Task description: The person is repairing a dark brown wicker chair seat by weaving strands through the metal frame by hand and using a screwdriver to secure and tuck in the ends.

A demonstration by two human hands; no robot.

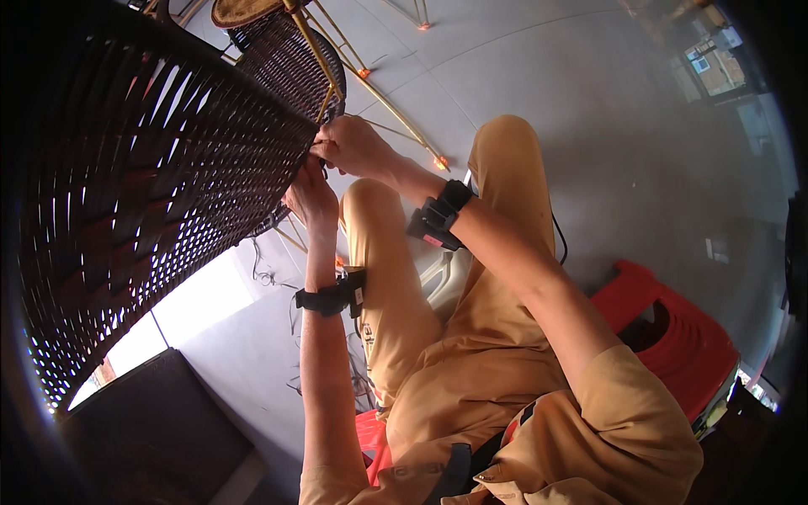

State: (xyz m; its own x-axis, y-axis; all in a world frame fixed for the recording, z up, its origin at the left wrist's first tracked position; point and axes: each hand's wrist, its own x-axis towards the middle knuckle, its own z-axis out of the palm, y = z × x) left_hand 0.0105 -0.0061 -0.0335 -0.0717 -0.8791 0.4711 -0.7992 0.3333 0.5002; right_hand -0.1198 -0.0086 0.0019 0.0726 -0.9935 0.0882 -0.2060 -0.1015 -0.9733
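Hands both up at the near edge of the woven panel: right hand (358,145) above, left hand (313,200) just below it, close together, fingers bent in at the rim. Can't tell if they're clamped on the rim or on a strand; fingertips too small and overlapped. Largest first: grey floor (606,126) under everything. Woven panel (168,168), dark brown, tilted, fills upper left, light coming through the gaps. Person seated, tan trousers (505,160), knees near the hands. Dark block (160,421) lower left, below the panel. Red plastic stool (673,345) at right, beside the arm. Gold metal frame (391,108) with dark weave, beyond the hands. Black strap (446,206) on each wrist. Smallest: thin dark strands (265,273) on the floor, left of the left wrist.
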